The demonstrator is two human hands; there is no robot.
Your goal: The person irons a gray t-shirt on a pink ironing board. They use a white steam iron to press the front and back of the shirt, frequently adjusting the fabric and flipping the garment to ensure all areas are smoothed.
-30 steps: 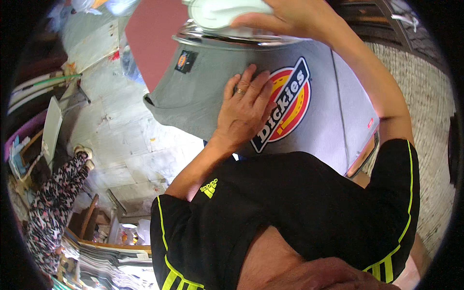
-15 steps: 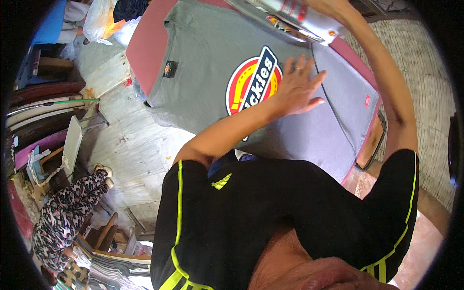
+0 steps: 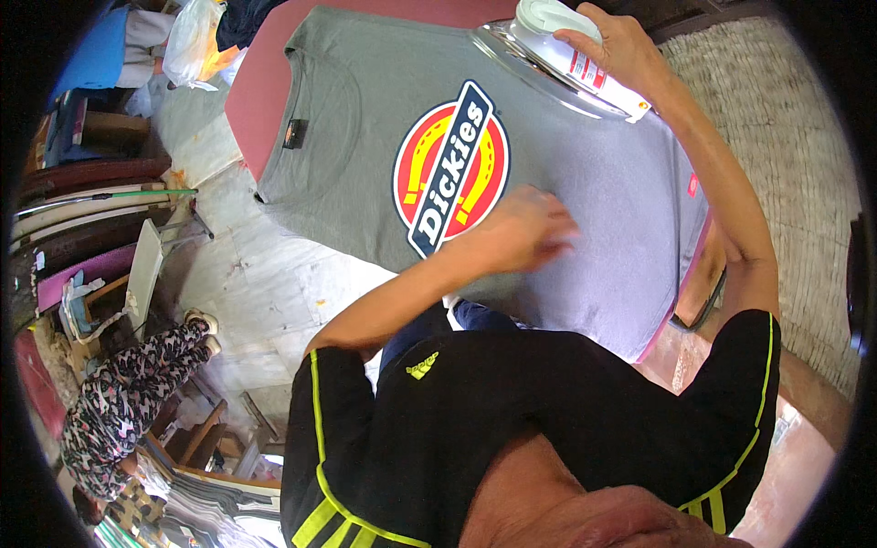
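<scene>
A grey T-shirt point(image 3: 356, 173) lies spread on a padded red ironing board point(image 3: 251, 91), its neck opening toward the left. On its chest is a round red and yellow print point(image 3: 452, 169) crossed by a dark diagonal band. At the far side my right hand point(image 3: 621, 50) is wrapped round the pale handle of a metal clothes iron point(image 3: 568, 68), which rests on the shirt. My left hand point(image 3: 530, 230) is over the shirt just right of the print. Its fingers are smeared by motion, so whether they are bent or spread is unclear.
Stacked boards and panels point(image 3: 91, 201) line the left side beside a small folding stand point(image 3: 151, 274). A person in patterned clothes point(image 3: 119, 402) is at the lower left. Another person in blue point(image 3: 96, 46) and plastic bags point(image 3: 192, 41) are at the upper left.
The iron has come down onto the shirt and is less blurred. My left hand, spread flat before, has drawn nearer to me. The dark cord across the shirt no longer shows.
</scene>
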